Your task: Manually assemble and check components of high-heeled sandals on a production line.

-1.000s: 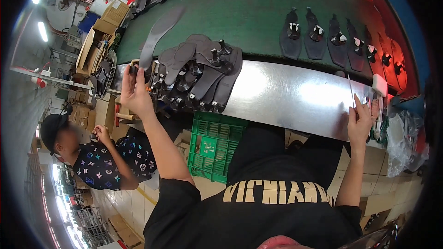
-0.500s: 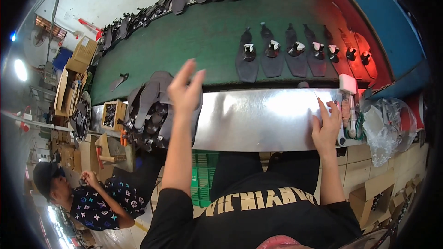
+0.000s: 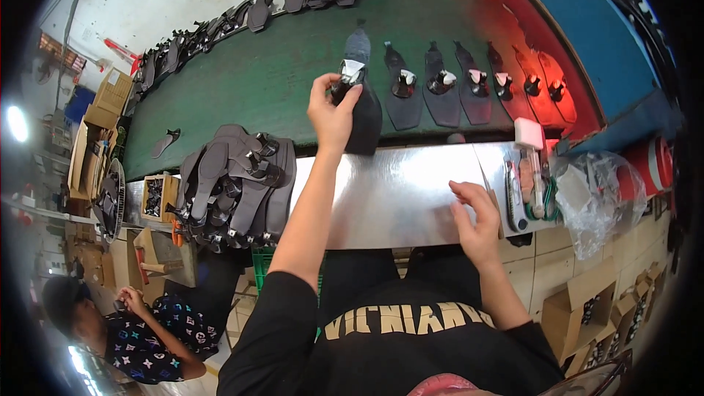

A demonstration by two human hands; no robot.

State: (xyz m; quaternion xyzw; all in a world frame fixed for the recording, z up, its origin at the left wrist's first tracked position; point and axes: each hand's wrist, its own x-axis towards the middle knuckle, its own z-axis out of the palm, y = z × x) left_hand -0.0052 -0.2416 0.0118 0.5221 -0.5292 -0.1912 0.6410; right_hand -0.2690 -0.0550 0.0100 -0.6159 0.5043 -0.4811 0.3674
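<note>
My left hand (image 3: 331, 114) grips the black heel of a dark high-heeled shoe sole (image 3: 363, 123). White material shows on that heel, and the sole's wide end reaches over the near edge of the green conveyor belt (image 3: 293, 51). Farther right on the belt lies a row of several similar soles (image 3: 403, 106), heels upward, the right ones lit red. My right hand (image 3: 477, 224) is open above the shiny metal worktop (image 3: 396, 198), fingers apart and nothing in them. Left of my left forearm, more dark soles with heels (image 3: 235, 176) are heaped.
A wooden box of small parts (image 3: 158, 198) and a fan (image 3: 114, 202) stand left. Tools (image 3: 515, 198), a white block (image 3: 528, 133) and a clear plastic bag (image 3: 598, 202) are right. Another person (image 3: 147, 337) sits lower left. Soles (image 3: 257, 11) line the belt's far edge.
My left hand has moved from above the heap to the row, taken hold of its leftmost sole and shifted it toward me. My right hand has drawn back left. The view has shifted slightly.
</note>
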